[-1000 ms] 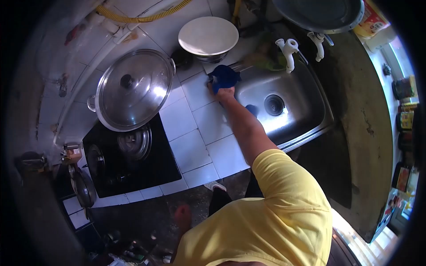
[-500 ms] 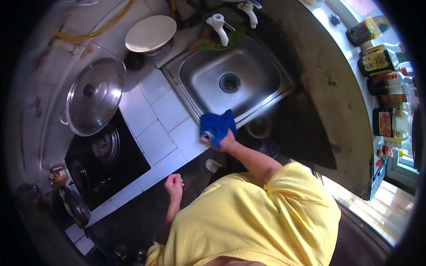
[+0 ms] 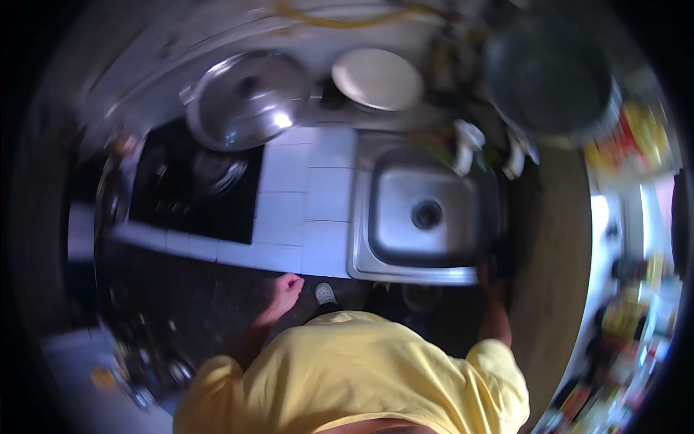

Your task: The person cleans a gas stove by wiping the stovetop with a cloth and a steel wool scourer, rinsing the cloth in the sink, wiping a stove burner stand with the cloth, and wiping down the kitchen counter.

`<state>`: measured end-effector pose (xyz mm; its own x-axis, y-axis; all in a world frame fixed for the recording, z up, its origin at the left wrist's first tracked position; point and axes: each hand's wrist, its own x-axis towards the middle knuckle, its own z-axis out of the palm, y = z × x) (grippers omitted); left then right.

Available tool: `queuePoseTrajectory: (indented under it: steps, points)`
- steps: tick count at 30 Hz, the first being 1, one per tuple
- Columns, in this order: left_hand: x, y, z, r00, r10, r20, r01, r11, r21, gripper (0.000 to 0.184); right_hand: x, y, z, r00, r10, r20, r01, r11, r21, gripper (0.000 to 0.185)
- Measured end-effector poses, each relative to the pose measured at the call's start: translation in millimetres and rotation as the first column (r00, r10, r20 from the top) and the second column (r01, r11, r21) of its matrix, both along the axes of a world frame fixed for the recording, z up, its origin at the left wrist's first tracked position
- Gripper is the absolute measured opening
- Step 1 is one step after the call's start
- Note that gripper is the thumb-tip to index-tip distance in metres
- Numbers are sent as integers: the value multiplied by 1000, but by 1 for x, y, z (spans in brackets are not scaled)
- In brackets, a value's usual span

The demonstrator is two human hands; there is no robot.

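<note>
My right hand (image 3: 491, 278) is in shadow at the right front corner of the steel sink (image 3: 419, 275). In it is a blue cloth (image 3: 500, 254), which shows only as a dark, blurred patch against the sink's right edge. My left hand (image 3: 289, 288) is curled into a loose fist just off the front edge of the tiled counter (image 3: 282, 217), with nothing visible in it. The basin has a round drain (image 3: 426, 215), and two white taps (image 3: 466, 148) stand at its back right.
To the left is a black cooktop (image 3: 195, 188), with a large glass-lidded pan (image 3: 249, 101) behind it. A pale plate or lid (image 3: 377, 78) stands behind the counter. Blurred bottles (image 3: 625, 311) line the right ledge. A white perforated shoe (image 3: 325, 293) shows below.
My right hand has moved with the blue cloth from the sink's left front corner to its right front corner. The view has turned, while my left hand stays curled.
</note>
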<state>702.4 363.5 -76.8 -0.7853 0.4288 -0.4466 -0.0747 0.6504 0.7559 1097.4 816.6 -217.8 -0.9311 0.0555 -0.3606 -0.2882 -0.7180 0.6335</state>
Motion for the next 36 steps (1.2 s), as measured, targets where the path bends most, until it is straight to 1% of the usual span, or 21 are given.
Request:
queuePoseTrajectory:
  steps: [2,3,4,5,6,7,9,13,15,17,19,20,23,24,25,27,28,29,30,31,36]
  points:
    - [1,-11,-21,988,-31,-152,27,999,-31,16,9,19,-38,930,-366,32,306,820,485,32]
    - [3,-17,-25,986,3,-169,-8,999,-32,17,-24,18,1,928,-364,83,322,893,316,30]
    - [5,-22,-18,972,19,-236,-22,1000,-8,18,-37,35,15,679,-578,452,569,804,174,29]
    - [6,-25,-13,953,24,-302,-21,1000,13,18,-80,49,33,741,-513,433,490,854,172,29]
    - [8,-29,6,962,56,-266,-64,998,-20,18,-119,48,50,718,-459,523,109,816,567,28]
    - [11,-41,3,953,118,-278,-125,992,-5,18,-151,35,69,660,-479,579,-302,537,788,26]
    - [20,-72,-20,909,193,-370,-216,976,-22,18,-205,-3,107,587,-640,496,-792,-328,514,23]
    - [43,-149,-61,861,401,-313,-464,871,-159,25,-331,-88,154,749,-516,415,-645,-424,636,24]
    - [55,-194,-67,834,527,-164,-551,814,-184,26,-384,-126,134,785,-471,403,-620,-609,495,30]
    - [79,-239,-72,755,655,0,-639,737,-219,28,-415,-140,92,744,-235,625,-313,-950,15,40]
    - [98,-291,-78,858,475,-194,-512,773,-375,28,-436,-159,94,662,-440,607,-157,-873,-461,46]
    - [106,-323,-96,756,649,81,-588,729,-352,27,-449,-177,108,658,-530,535,-237,-820,-521,45]
    - [144,-406,-119,445,873,201,-778,488,-396,26,-459,-219,132,637,-606,477,-272,-755,-596,39]
    - [148,-429,-97,345,912,220,-795,409,-447,24,-456,-228,129,793,-511,332,-227,-754,-616,38]
    - [155,-448,-86,250,939,234,-798,337,-499,23,-469,-221,117,494,-487,721,-199,-870,-451,33]
    - [171,-490,-119,118,969,217,-806,221,-549,23,-480,-266,142,423,-475,772,-276,-879,-390,27]
    - [171,-514,-134,22,982,185,-803,128,-583,23,-504,-241,111,561,-494,664,-32,-815,-578,21]
    - [164,-535,-142,43,982,182,-801,143,-581,23,-536,-177,44,849,-172,500,252,-699,-669,17]
    - [155,-554,-153,66,961,269,-788,216,-577,22,-550,-240,94,698,-170,696,-6,-973,-231,20]
    - [136,-569,-156,99,932,348,-769,294,-568,22,-560,-329,167,609,-117,785,-422,-885,195,24]
    - [-17,-621,-150,25,865,501,-969,144,-202,19,-688,-510,278,778,114,617,-302,-794,527,30]
